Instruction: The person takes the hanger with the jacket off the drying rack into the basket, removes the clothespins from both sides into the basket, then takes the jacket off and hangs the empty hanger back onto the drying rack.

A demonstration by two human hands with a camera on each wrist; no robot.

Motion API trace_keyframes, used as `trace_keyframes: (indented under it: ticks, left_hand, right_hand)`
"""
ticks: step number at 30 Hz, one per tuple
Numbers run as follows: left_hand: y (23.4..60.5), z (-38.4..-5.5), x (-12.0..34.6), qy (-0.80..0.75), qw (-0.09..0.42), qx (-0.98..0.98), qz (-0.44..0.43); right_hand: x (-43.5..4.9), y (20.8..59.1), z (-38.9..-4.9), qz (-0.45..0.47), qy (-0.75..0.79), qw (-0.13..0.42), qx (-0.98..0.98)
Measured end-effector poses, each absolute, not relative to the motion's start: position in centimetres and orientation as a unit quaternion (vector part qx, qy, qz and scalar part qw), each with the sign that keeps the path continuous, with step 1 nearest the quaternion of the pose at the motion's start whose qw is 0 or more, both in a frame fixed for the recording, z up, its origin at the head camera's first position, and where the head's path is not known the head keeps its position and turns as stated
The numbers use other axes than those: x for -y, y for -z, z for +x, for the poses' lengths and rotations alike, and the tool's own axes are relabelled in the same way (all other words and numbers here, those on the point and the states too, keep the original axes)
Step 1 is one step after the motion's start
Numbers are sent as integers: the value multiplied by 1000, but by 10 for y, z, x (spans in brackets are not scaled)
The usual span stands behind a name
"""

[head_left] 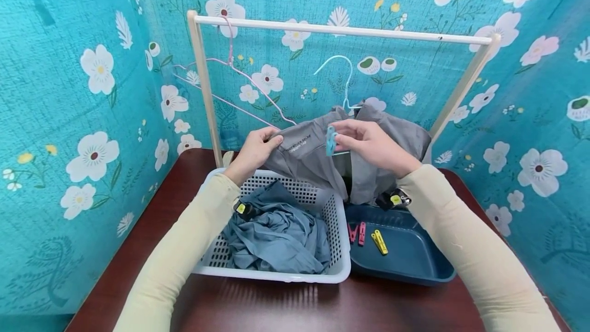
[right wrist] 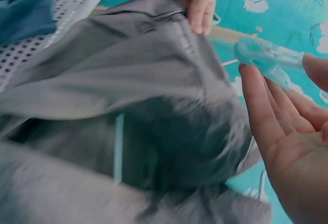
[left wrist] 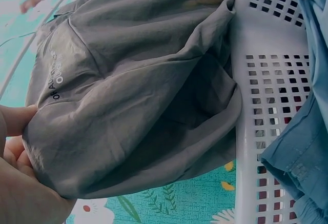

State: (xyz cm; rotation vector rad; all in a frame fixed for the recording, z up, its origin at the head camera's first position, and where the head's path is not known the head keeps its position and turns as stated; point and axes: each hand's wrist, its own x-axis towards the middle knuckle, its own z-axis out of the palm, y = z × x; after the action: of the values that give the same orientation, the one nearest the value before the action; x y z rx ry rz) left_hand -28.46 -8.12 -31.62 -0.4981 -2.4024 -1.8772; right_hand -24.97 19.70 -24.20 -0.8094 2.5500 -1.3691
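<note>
My left hand (head_left: 254, 151) pinches the edge of a grey garment (head_left: 308, 162) near some dark printed lettering, thumb on top of the cloth. Between the thumb and fingers of my right hand (head_left: 374, 143) is a light blue clothespin (right wrist: 269, 55), held in front of the garment. A pale blue hanger (head_left: 349, 78) rises out of the garment, its hook below the rail. In the right wrist view, a strip of its lower bar (right wrist: 119, 149) shows inside the garment's dark opening. The garment's left part spreads toward my left hand, above the basket's back rim.
A white basket (head_left: 272, 276) holds crumpled blue cloth (head_left: 281, 234). Beside it, a dark blue tray (head_left: 415, 257) contains red clothespins (head_left: 361, 233) and a yellow clothespin (head_left: 380, 242). Behind, a pink hanger (head_left: 230, 60) hangs on a rack's white rail (head_left: 341, 29). Floral curtains surround the table (head_left: 258, 306).
</note>
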Motion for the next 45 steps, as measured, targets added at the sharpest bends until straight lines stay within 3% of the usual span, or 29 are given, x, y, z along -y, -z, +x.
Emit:
trace_keyframes:
  ticks: [11, 22, 45]
  left_hand:
    - [313, -288, 83, 609, 46, 777, -152]
    - [312, -289, 84, 609, 55, 776, -155]
    - [309, -292, 87, 617, 65, 772, -139]
  right_hand:
    - [-253, 280, -244, -269, 424, 135, -854]
    - [-303, 318, -240, -207, 440, 194, -852]
    - [-355, 384, -236, -144, 397, 330, -844]
